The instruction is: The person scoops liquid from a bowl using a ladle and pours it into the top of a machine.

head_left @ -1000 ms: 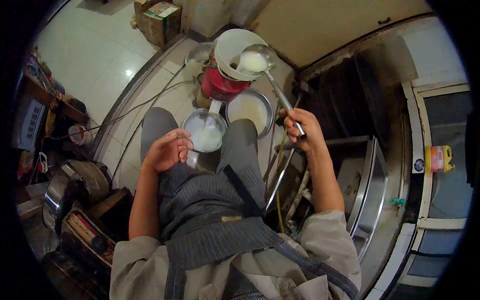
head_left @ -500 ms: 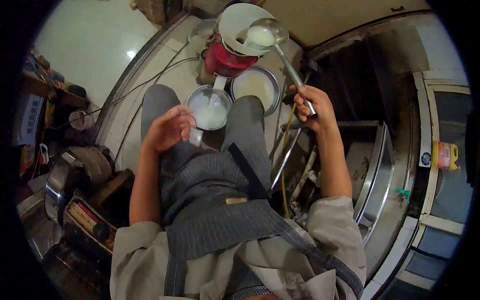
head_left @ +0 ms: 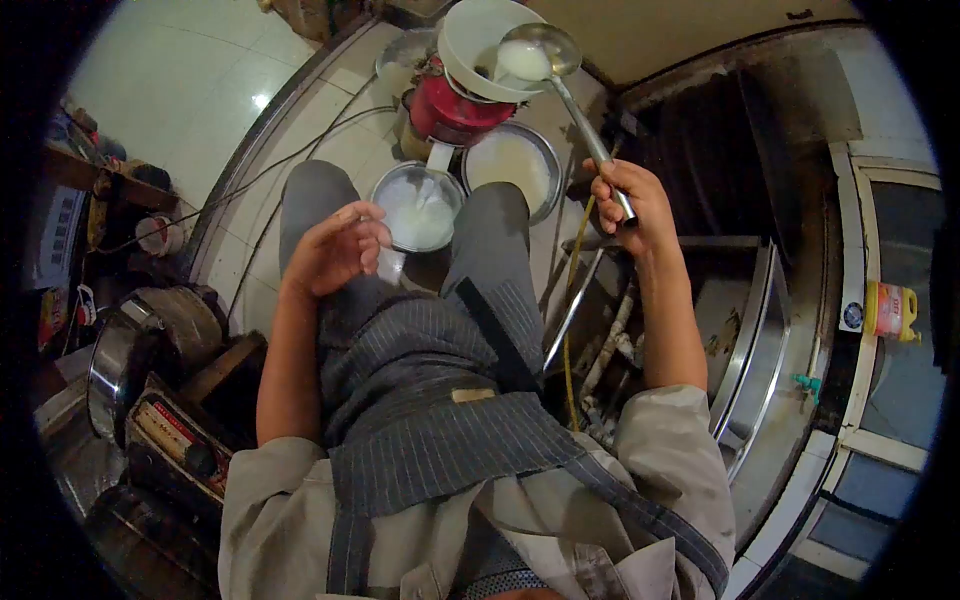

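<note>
My right hand (head_left: 630,200) grips the handle of a metal ladle (head_left: 583,122), whose cup holds whitish liquid and hangs over the right rim of a white bowl (head_left: 462,45). That bowl sits on top of a red machine (head_left: 445,112). Below the machine's spout, a metal bowl (head_left: 420,208) with white liquid stands between my knees. A wider metal basin (head_left: 510,165) of cream-coloured liquid is to its right. My left hand (head_left: 345,245) is empty, fingers loosely curled and apart, just left of the metal bowl.
A dark cable (head_left: 300,150) runs across the tiled floor on the left. Metal pots (head_left: 120,360) and a cluttered shelf stand at the left. At the right are a steel-edged unit (head_left: 755,340), pipes, a yellow hose (head_left: 570,350) and a yellow jug (head_left: 890,310).
The view has shifted, so the bowls and machine appear higher in it. The ladle remains over the white bowl's edge in my right hand. My left hand stays near the metal bowl.
</note>
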A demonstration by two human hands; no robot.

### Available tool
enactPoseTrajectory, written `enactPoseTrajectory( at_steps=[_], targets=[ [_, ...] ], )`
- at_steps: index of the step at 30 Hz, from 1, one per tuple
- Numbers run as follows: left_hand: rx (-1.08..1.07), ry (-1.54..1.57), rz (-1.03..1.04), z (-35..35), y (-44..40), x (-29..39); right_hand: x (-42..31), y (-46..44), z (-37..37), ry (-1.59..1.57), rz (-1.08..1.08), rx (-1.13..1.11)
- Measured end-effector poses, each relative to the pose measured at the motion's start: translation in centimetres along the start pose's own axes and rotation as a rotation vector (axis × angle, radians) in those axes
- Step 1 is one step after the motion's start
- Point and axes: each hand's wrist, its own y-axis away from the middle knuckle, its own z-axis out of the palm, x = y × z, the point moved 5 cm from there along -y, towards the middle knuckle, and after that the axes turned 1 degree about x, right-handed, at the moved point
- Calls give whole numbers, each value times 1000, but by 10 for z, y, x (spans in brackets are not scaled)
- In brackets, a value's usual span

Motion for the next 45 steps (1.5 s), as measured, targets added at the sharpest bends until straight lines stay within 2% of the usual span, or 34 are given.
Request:
enactPoseTrajectory(
  at_steps=[35, 45],
  targets=[
    [-13, -12, 15, 3, 0, 1, 5, -13, -5, 19, -21, 71],
    [-19, -32, -6, 5, 1, 2, 14, -17, -6, 114, -45, 102]
  ],
)
